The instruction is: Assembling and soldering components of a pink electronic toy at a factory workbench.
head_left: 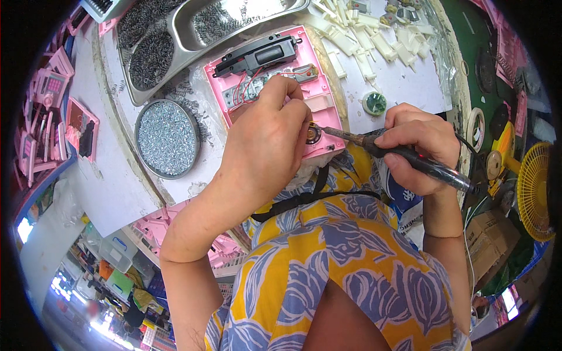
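Note:
In front of me a pink plastic housing (325, 88) lies open, with a black module (266, 55), a grey mechanism strip and thin red wires (239, 92) inside. My right hand (420, 143) is closed around the dark handle of a soldering iron (418, 164). Its tip points left and reaches a small round speaker (314, 137) at the housing's near right corner. Over the housing, my left hand (266, 137) pinches right beside that speaker. Whatever its fingertips hold is hidden, though a short bit of thin wire shows near them.
A metal tray (171, 35) of dark springs stands at the far left, near a round dish (166, 138) full of small screws. White plastic pieces (374, 41) pile up at the back right. A small round green-filled pot (374, 103) and a yellow fan (535, 191) are to the right.

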Available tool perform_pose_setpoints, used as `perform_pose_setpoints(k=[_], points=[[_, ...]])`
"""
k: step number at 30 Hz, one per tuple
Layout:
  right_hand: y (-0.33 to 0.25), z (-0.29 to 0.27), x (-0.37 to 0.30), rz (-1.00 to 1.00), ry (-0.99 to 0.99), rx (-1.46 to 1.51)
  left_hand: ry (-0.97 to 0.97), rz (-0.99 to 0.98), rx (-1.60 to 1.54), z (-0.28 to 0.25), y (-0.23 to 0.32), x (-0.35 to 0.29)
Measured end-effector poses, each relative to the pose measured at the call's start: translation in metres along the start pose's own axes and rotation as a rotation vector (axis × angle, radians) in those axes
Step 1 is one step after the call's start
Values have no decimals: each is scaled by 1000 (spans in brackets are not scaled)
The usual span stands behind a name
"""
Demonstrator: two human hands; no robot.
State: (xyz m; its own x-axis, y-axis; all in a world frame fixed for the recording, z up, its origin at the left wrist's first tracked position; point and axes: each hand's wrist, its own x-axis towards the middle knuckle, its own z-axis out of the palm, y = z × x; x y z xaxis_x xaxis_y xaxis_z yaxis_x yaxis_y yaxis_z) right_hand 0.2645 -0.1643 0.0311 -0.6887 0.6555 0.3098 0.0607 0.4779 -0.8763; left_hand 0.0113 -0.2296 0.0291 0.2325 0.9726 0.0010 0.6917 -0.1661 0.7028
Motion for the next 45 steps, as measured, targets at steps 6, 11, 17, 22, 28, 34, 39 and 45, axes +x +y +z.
perform_pose_setpoints(k=[6,11,17,22,28,34,39,45], points=[[-1,-1,1,7,-13,-21,8,10,4,1,-1,-1],[-7,-7,-2,62,26,-5,43,36,-6,3,-4,-2],[-8,-14,-5,40,57,-12,49,12,3,2,-4,-6],[-8,-16,-3,18,54,-9,66,56,-5,3,-7,-6],[-7,-14,1,4,9,-15,-37,132,53,-5,-5,2],[-9,-12,5,9,-48,-9,-78,234,207,-8,0,6],[-4,-8,4,-25,-56,-30,-121,290,276,-11,3,10],[-4,-8,6,11,-75,-28,-102,344,319,-9,5,13]])
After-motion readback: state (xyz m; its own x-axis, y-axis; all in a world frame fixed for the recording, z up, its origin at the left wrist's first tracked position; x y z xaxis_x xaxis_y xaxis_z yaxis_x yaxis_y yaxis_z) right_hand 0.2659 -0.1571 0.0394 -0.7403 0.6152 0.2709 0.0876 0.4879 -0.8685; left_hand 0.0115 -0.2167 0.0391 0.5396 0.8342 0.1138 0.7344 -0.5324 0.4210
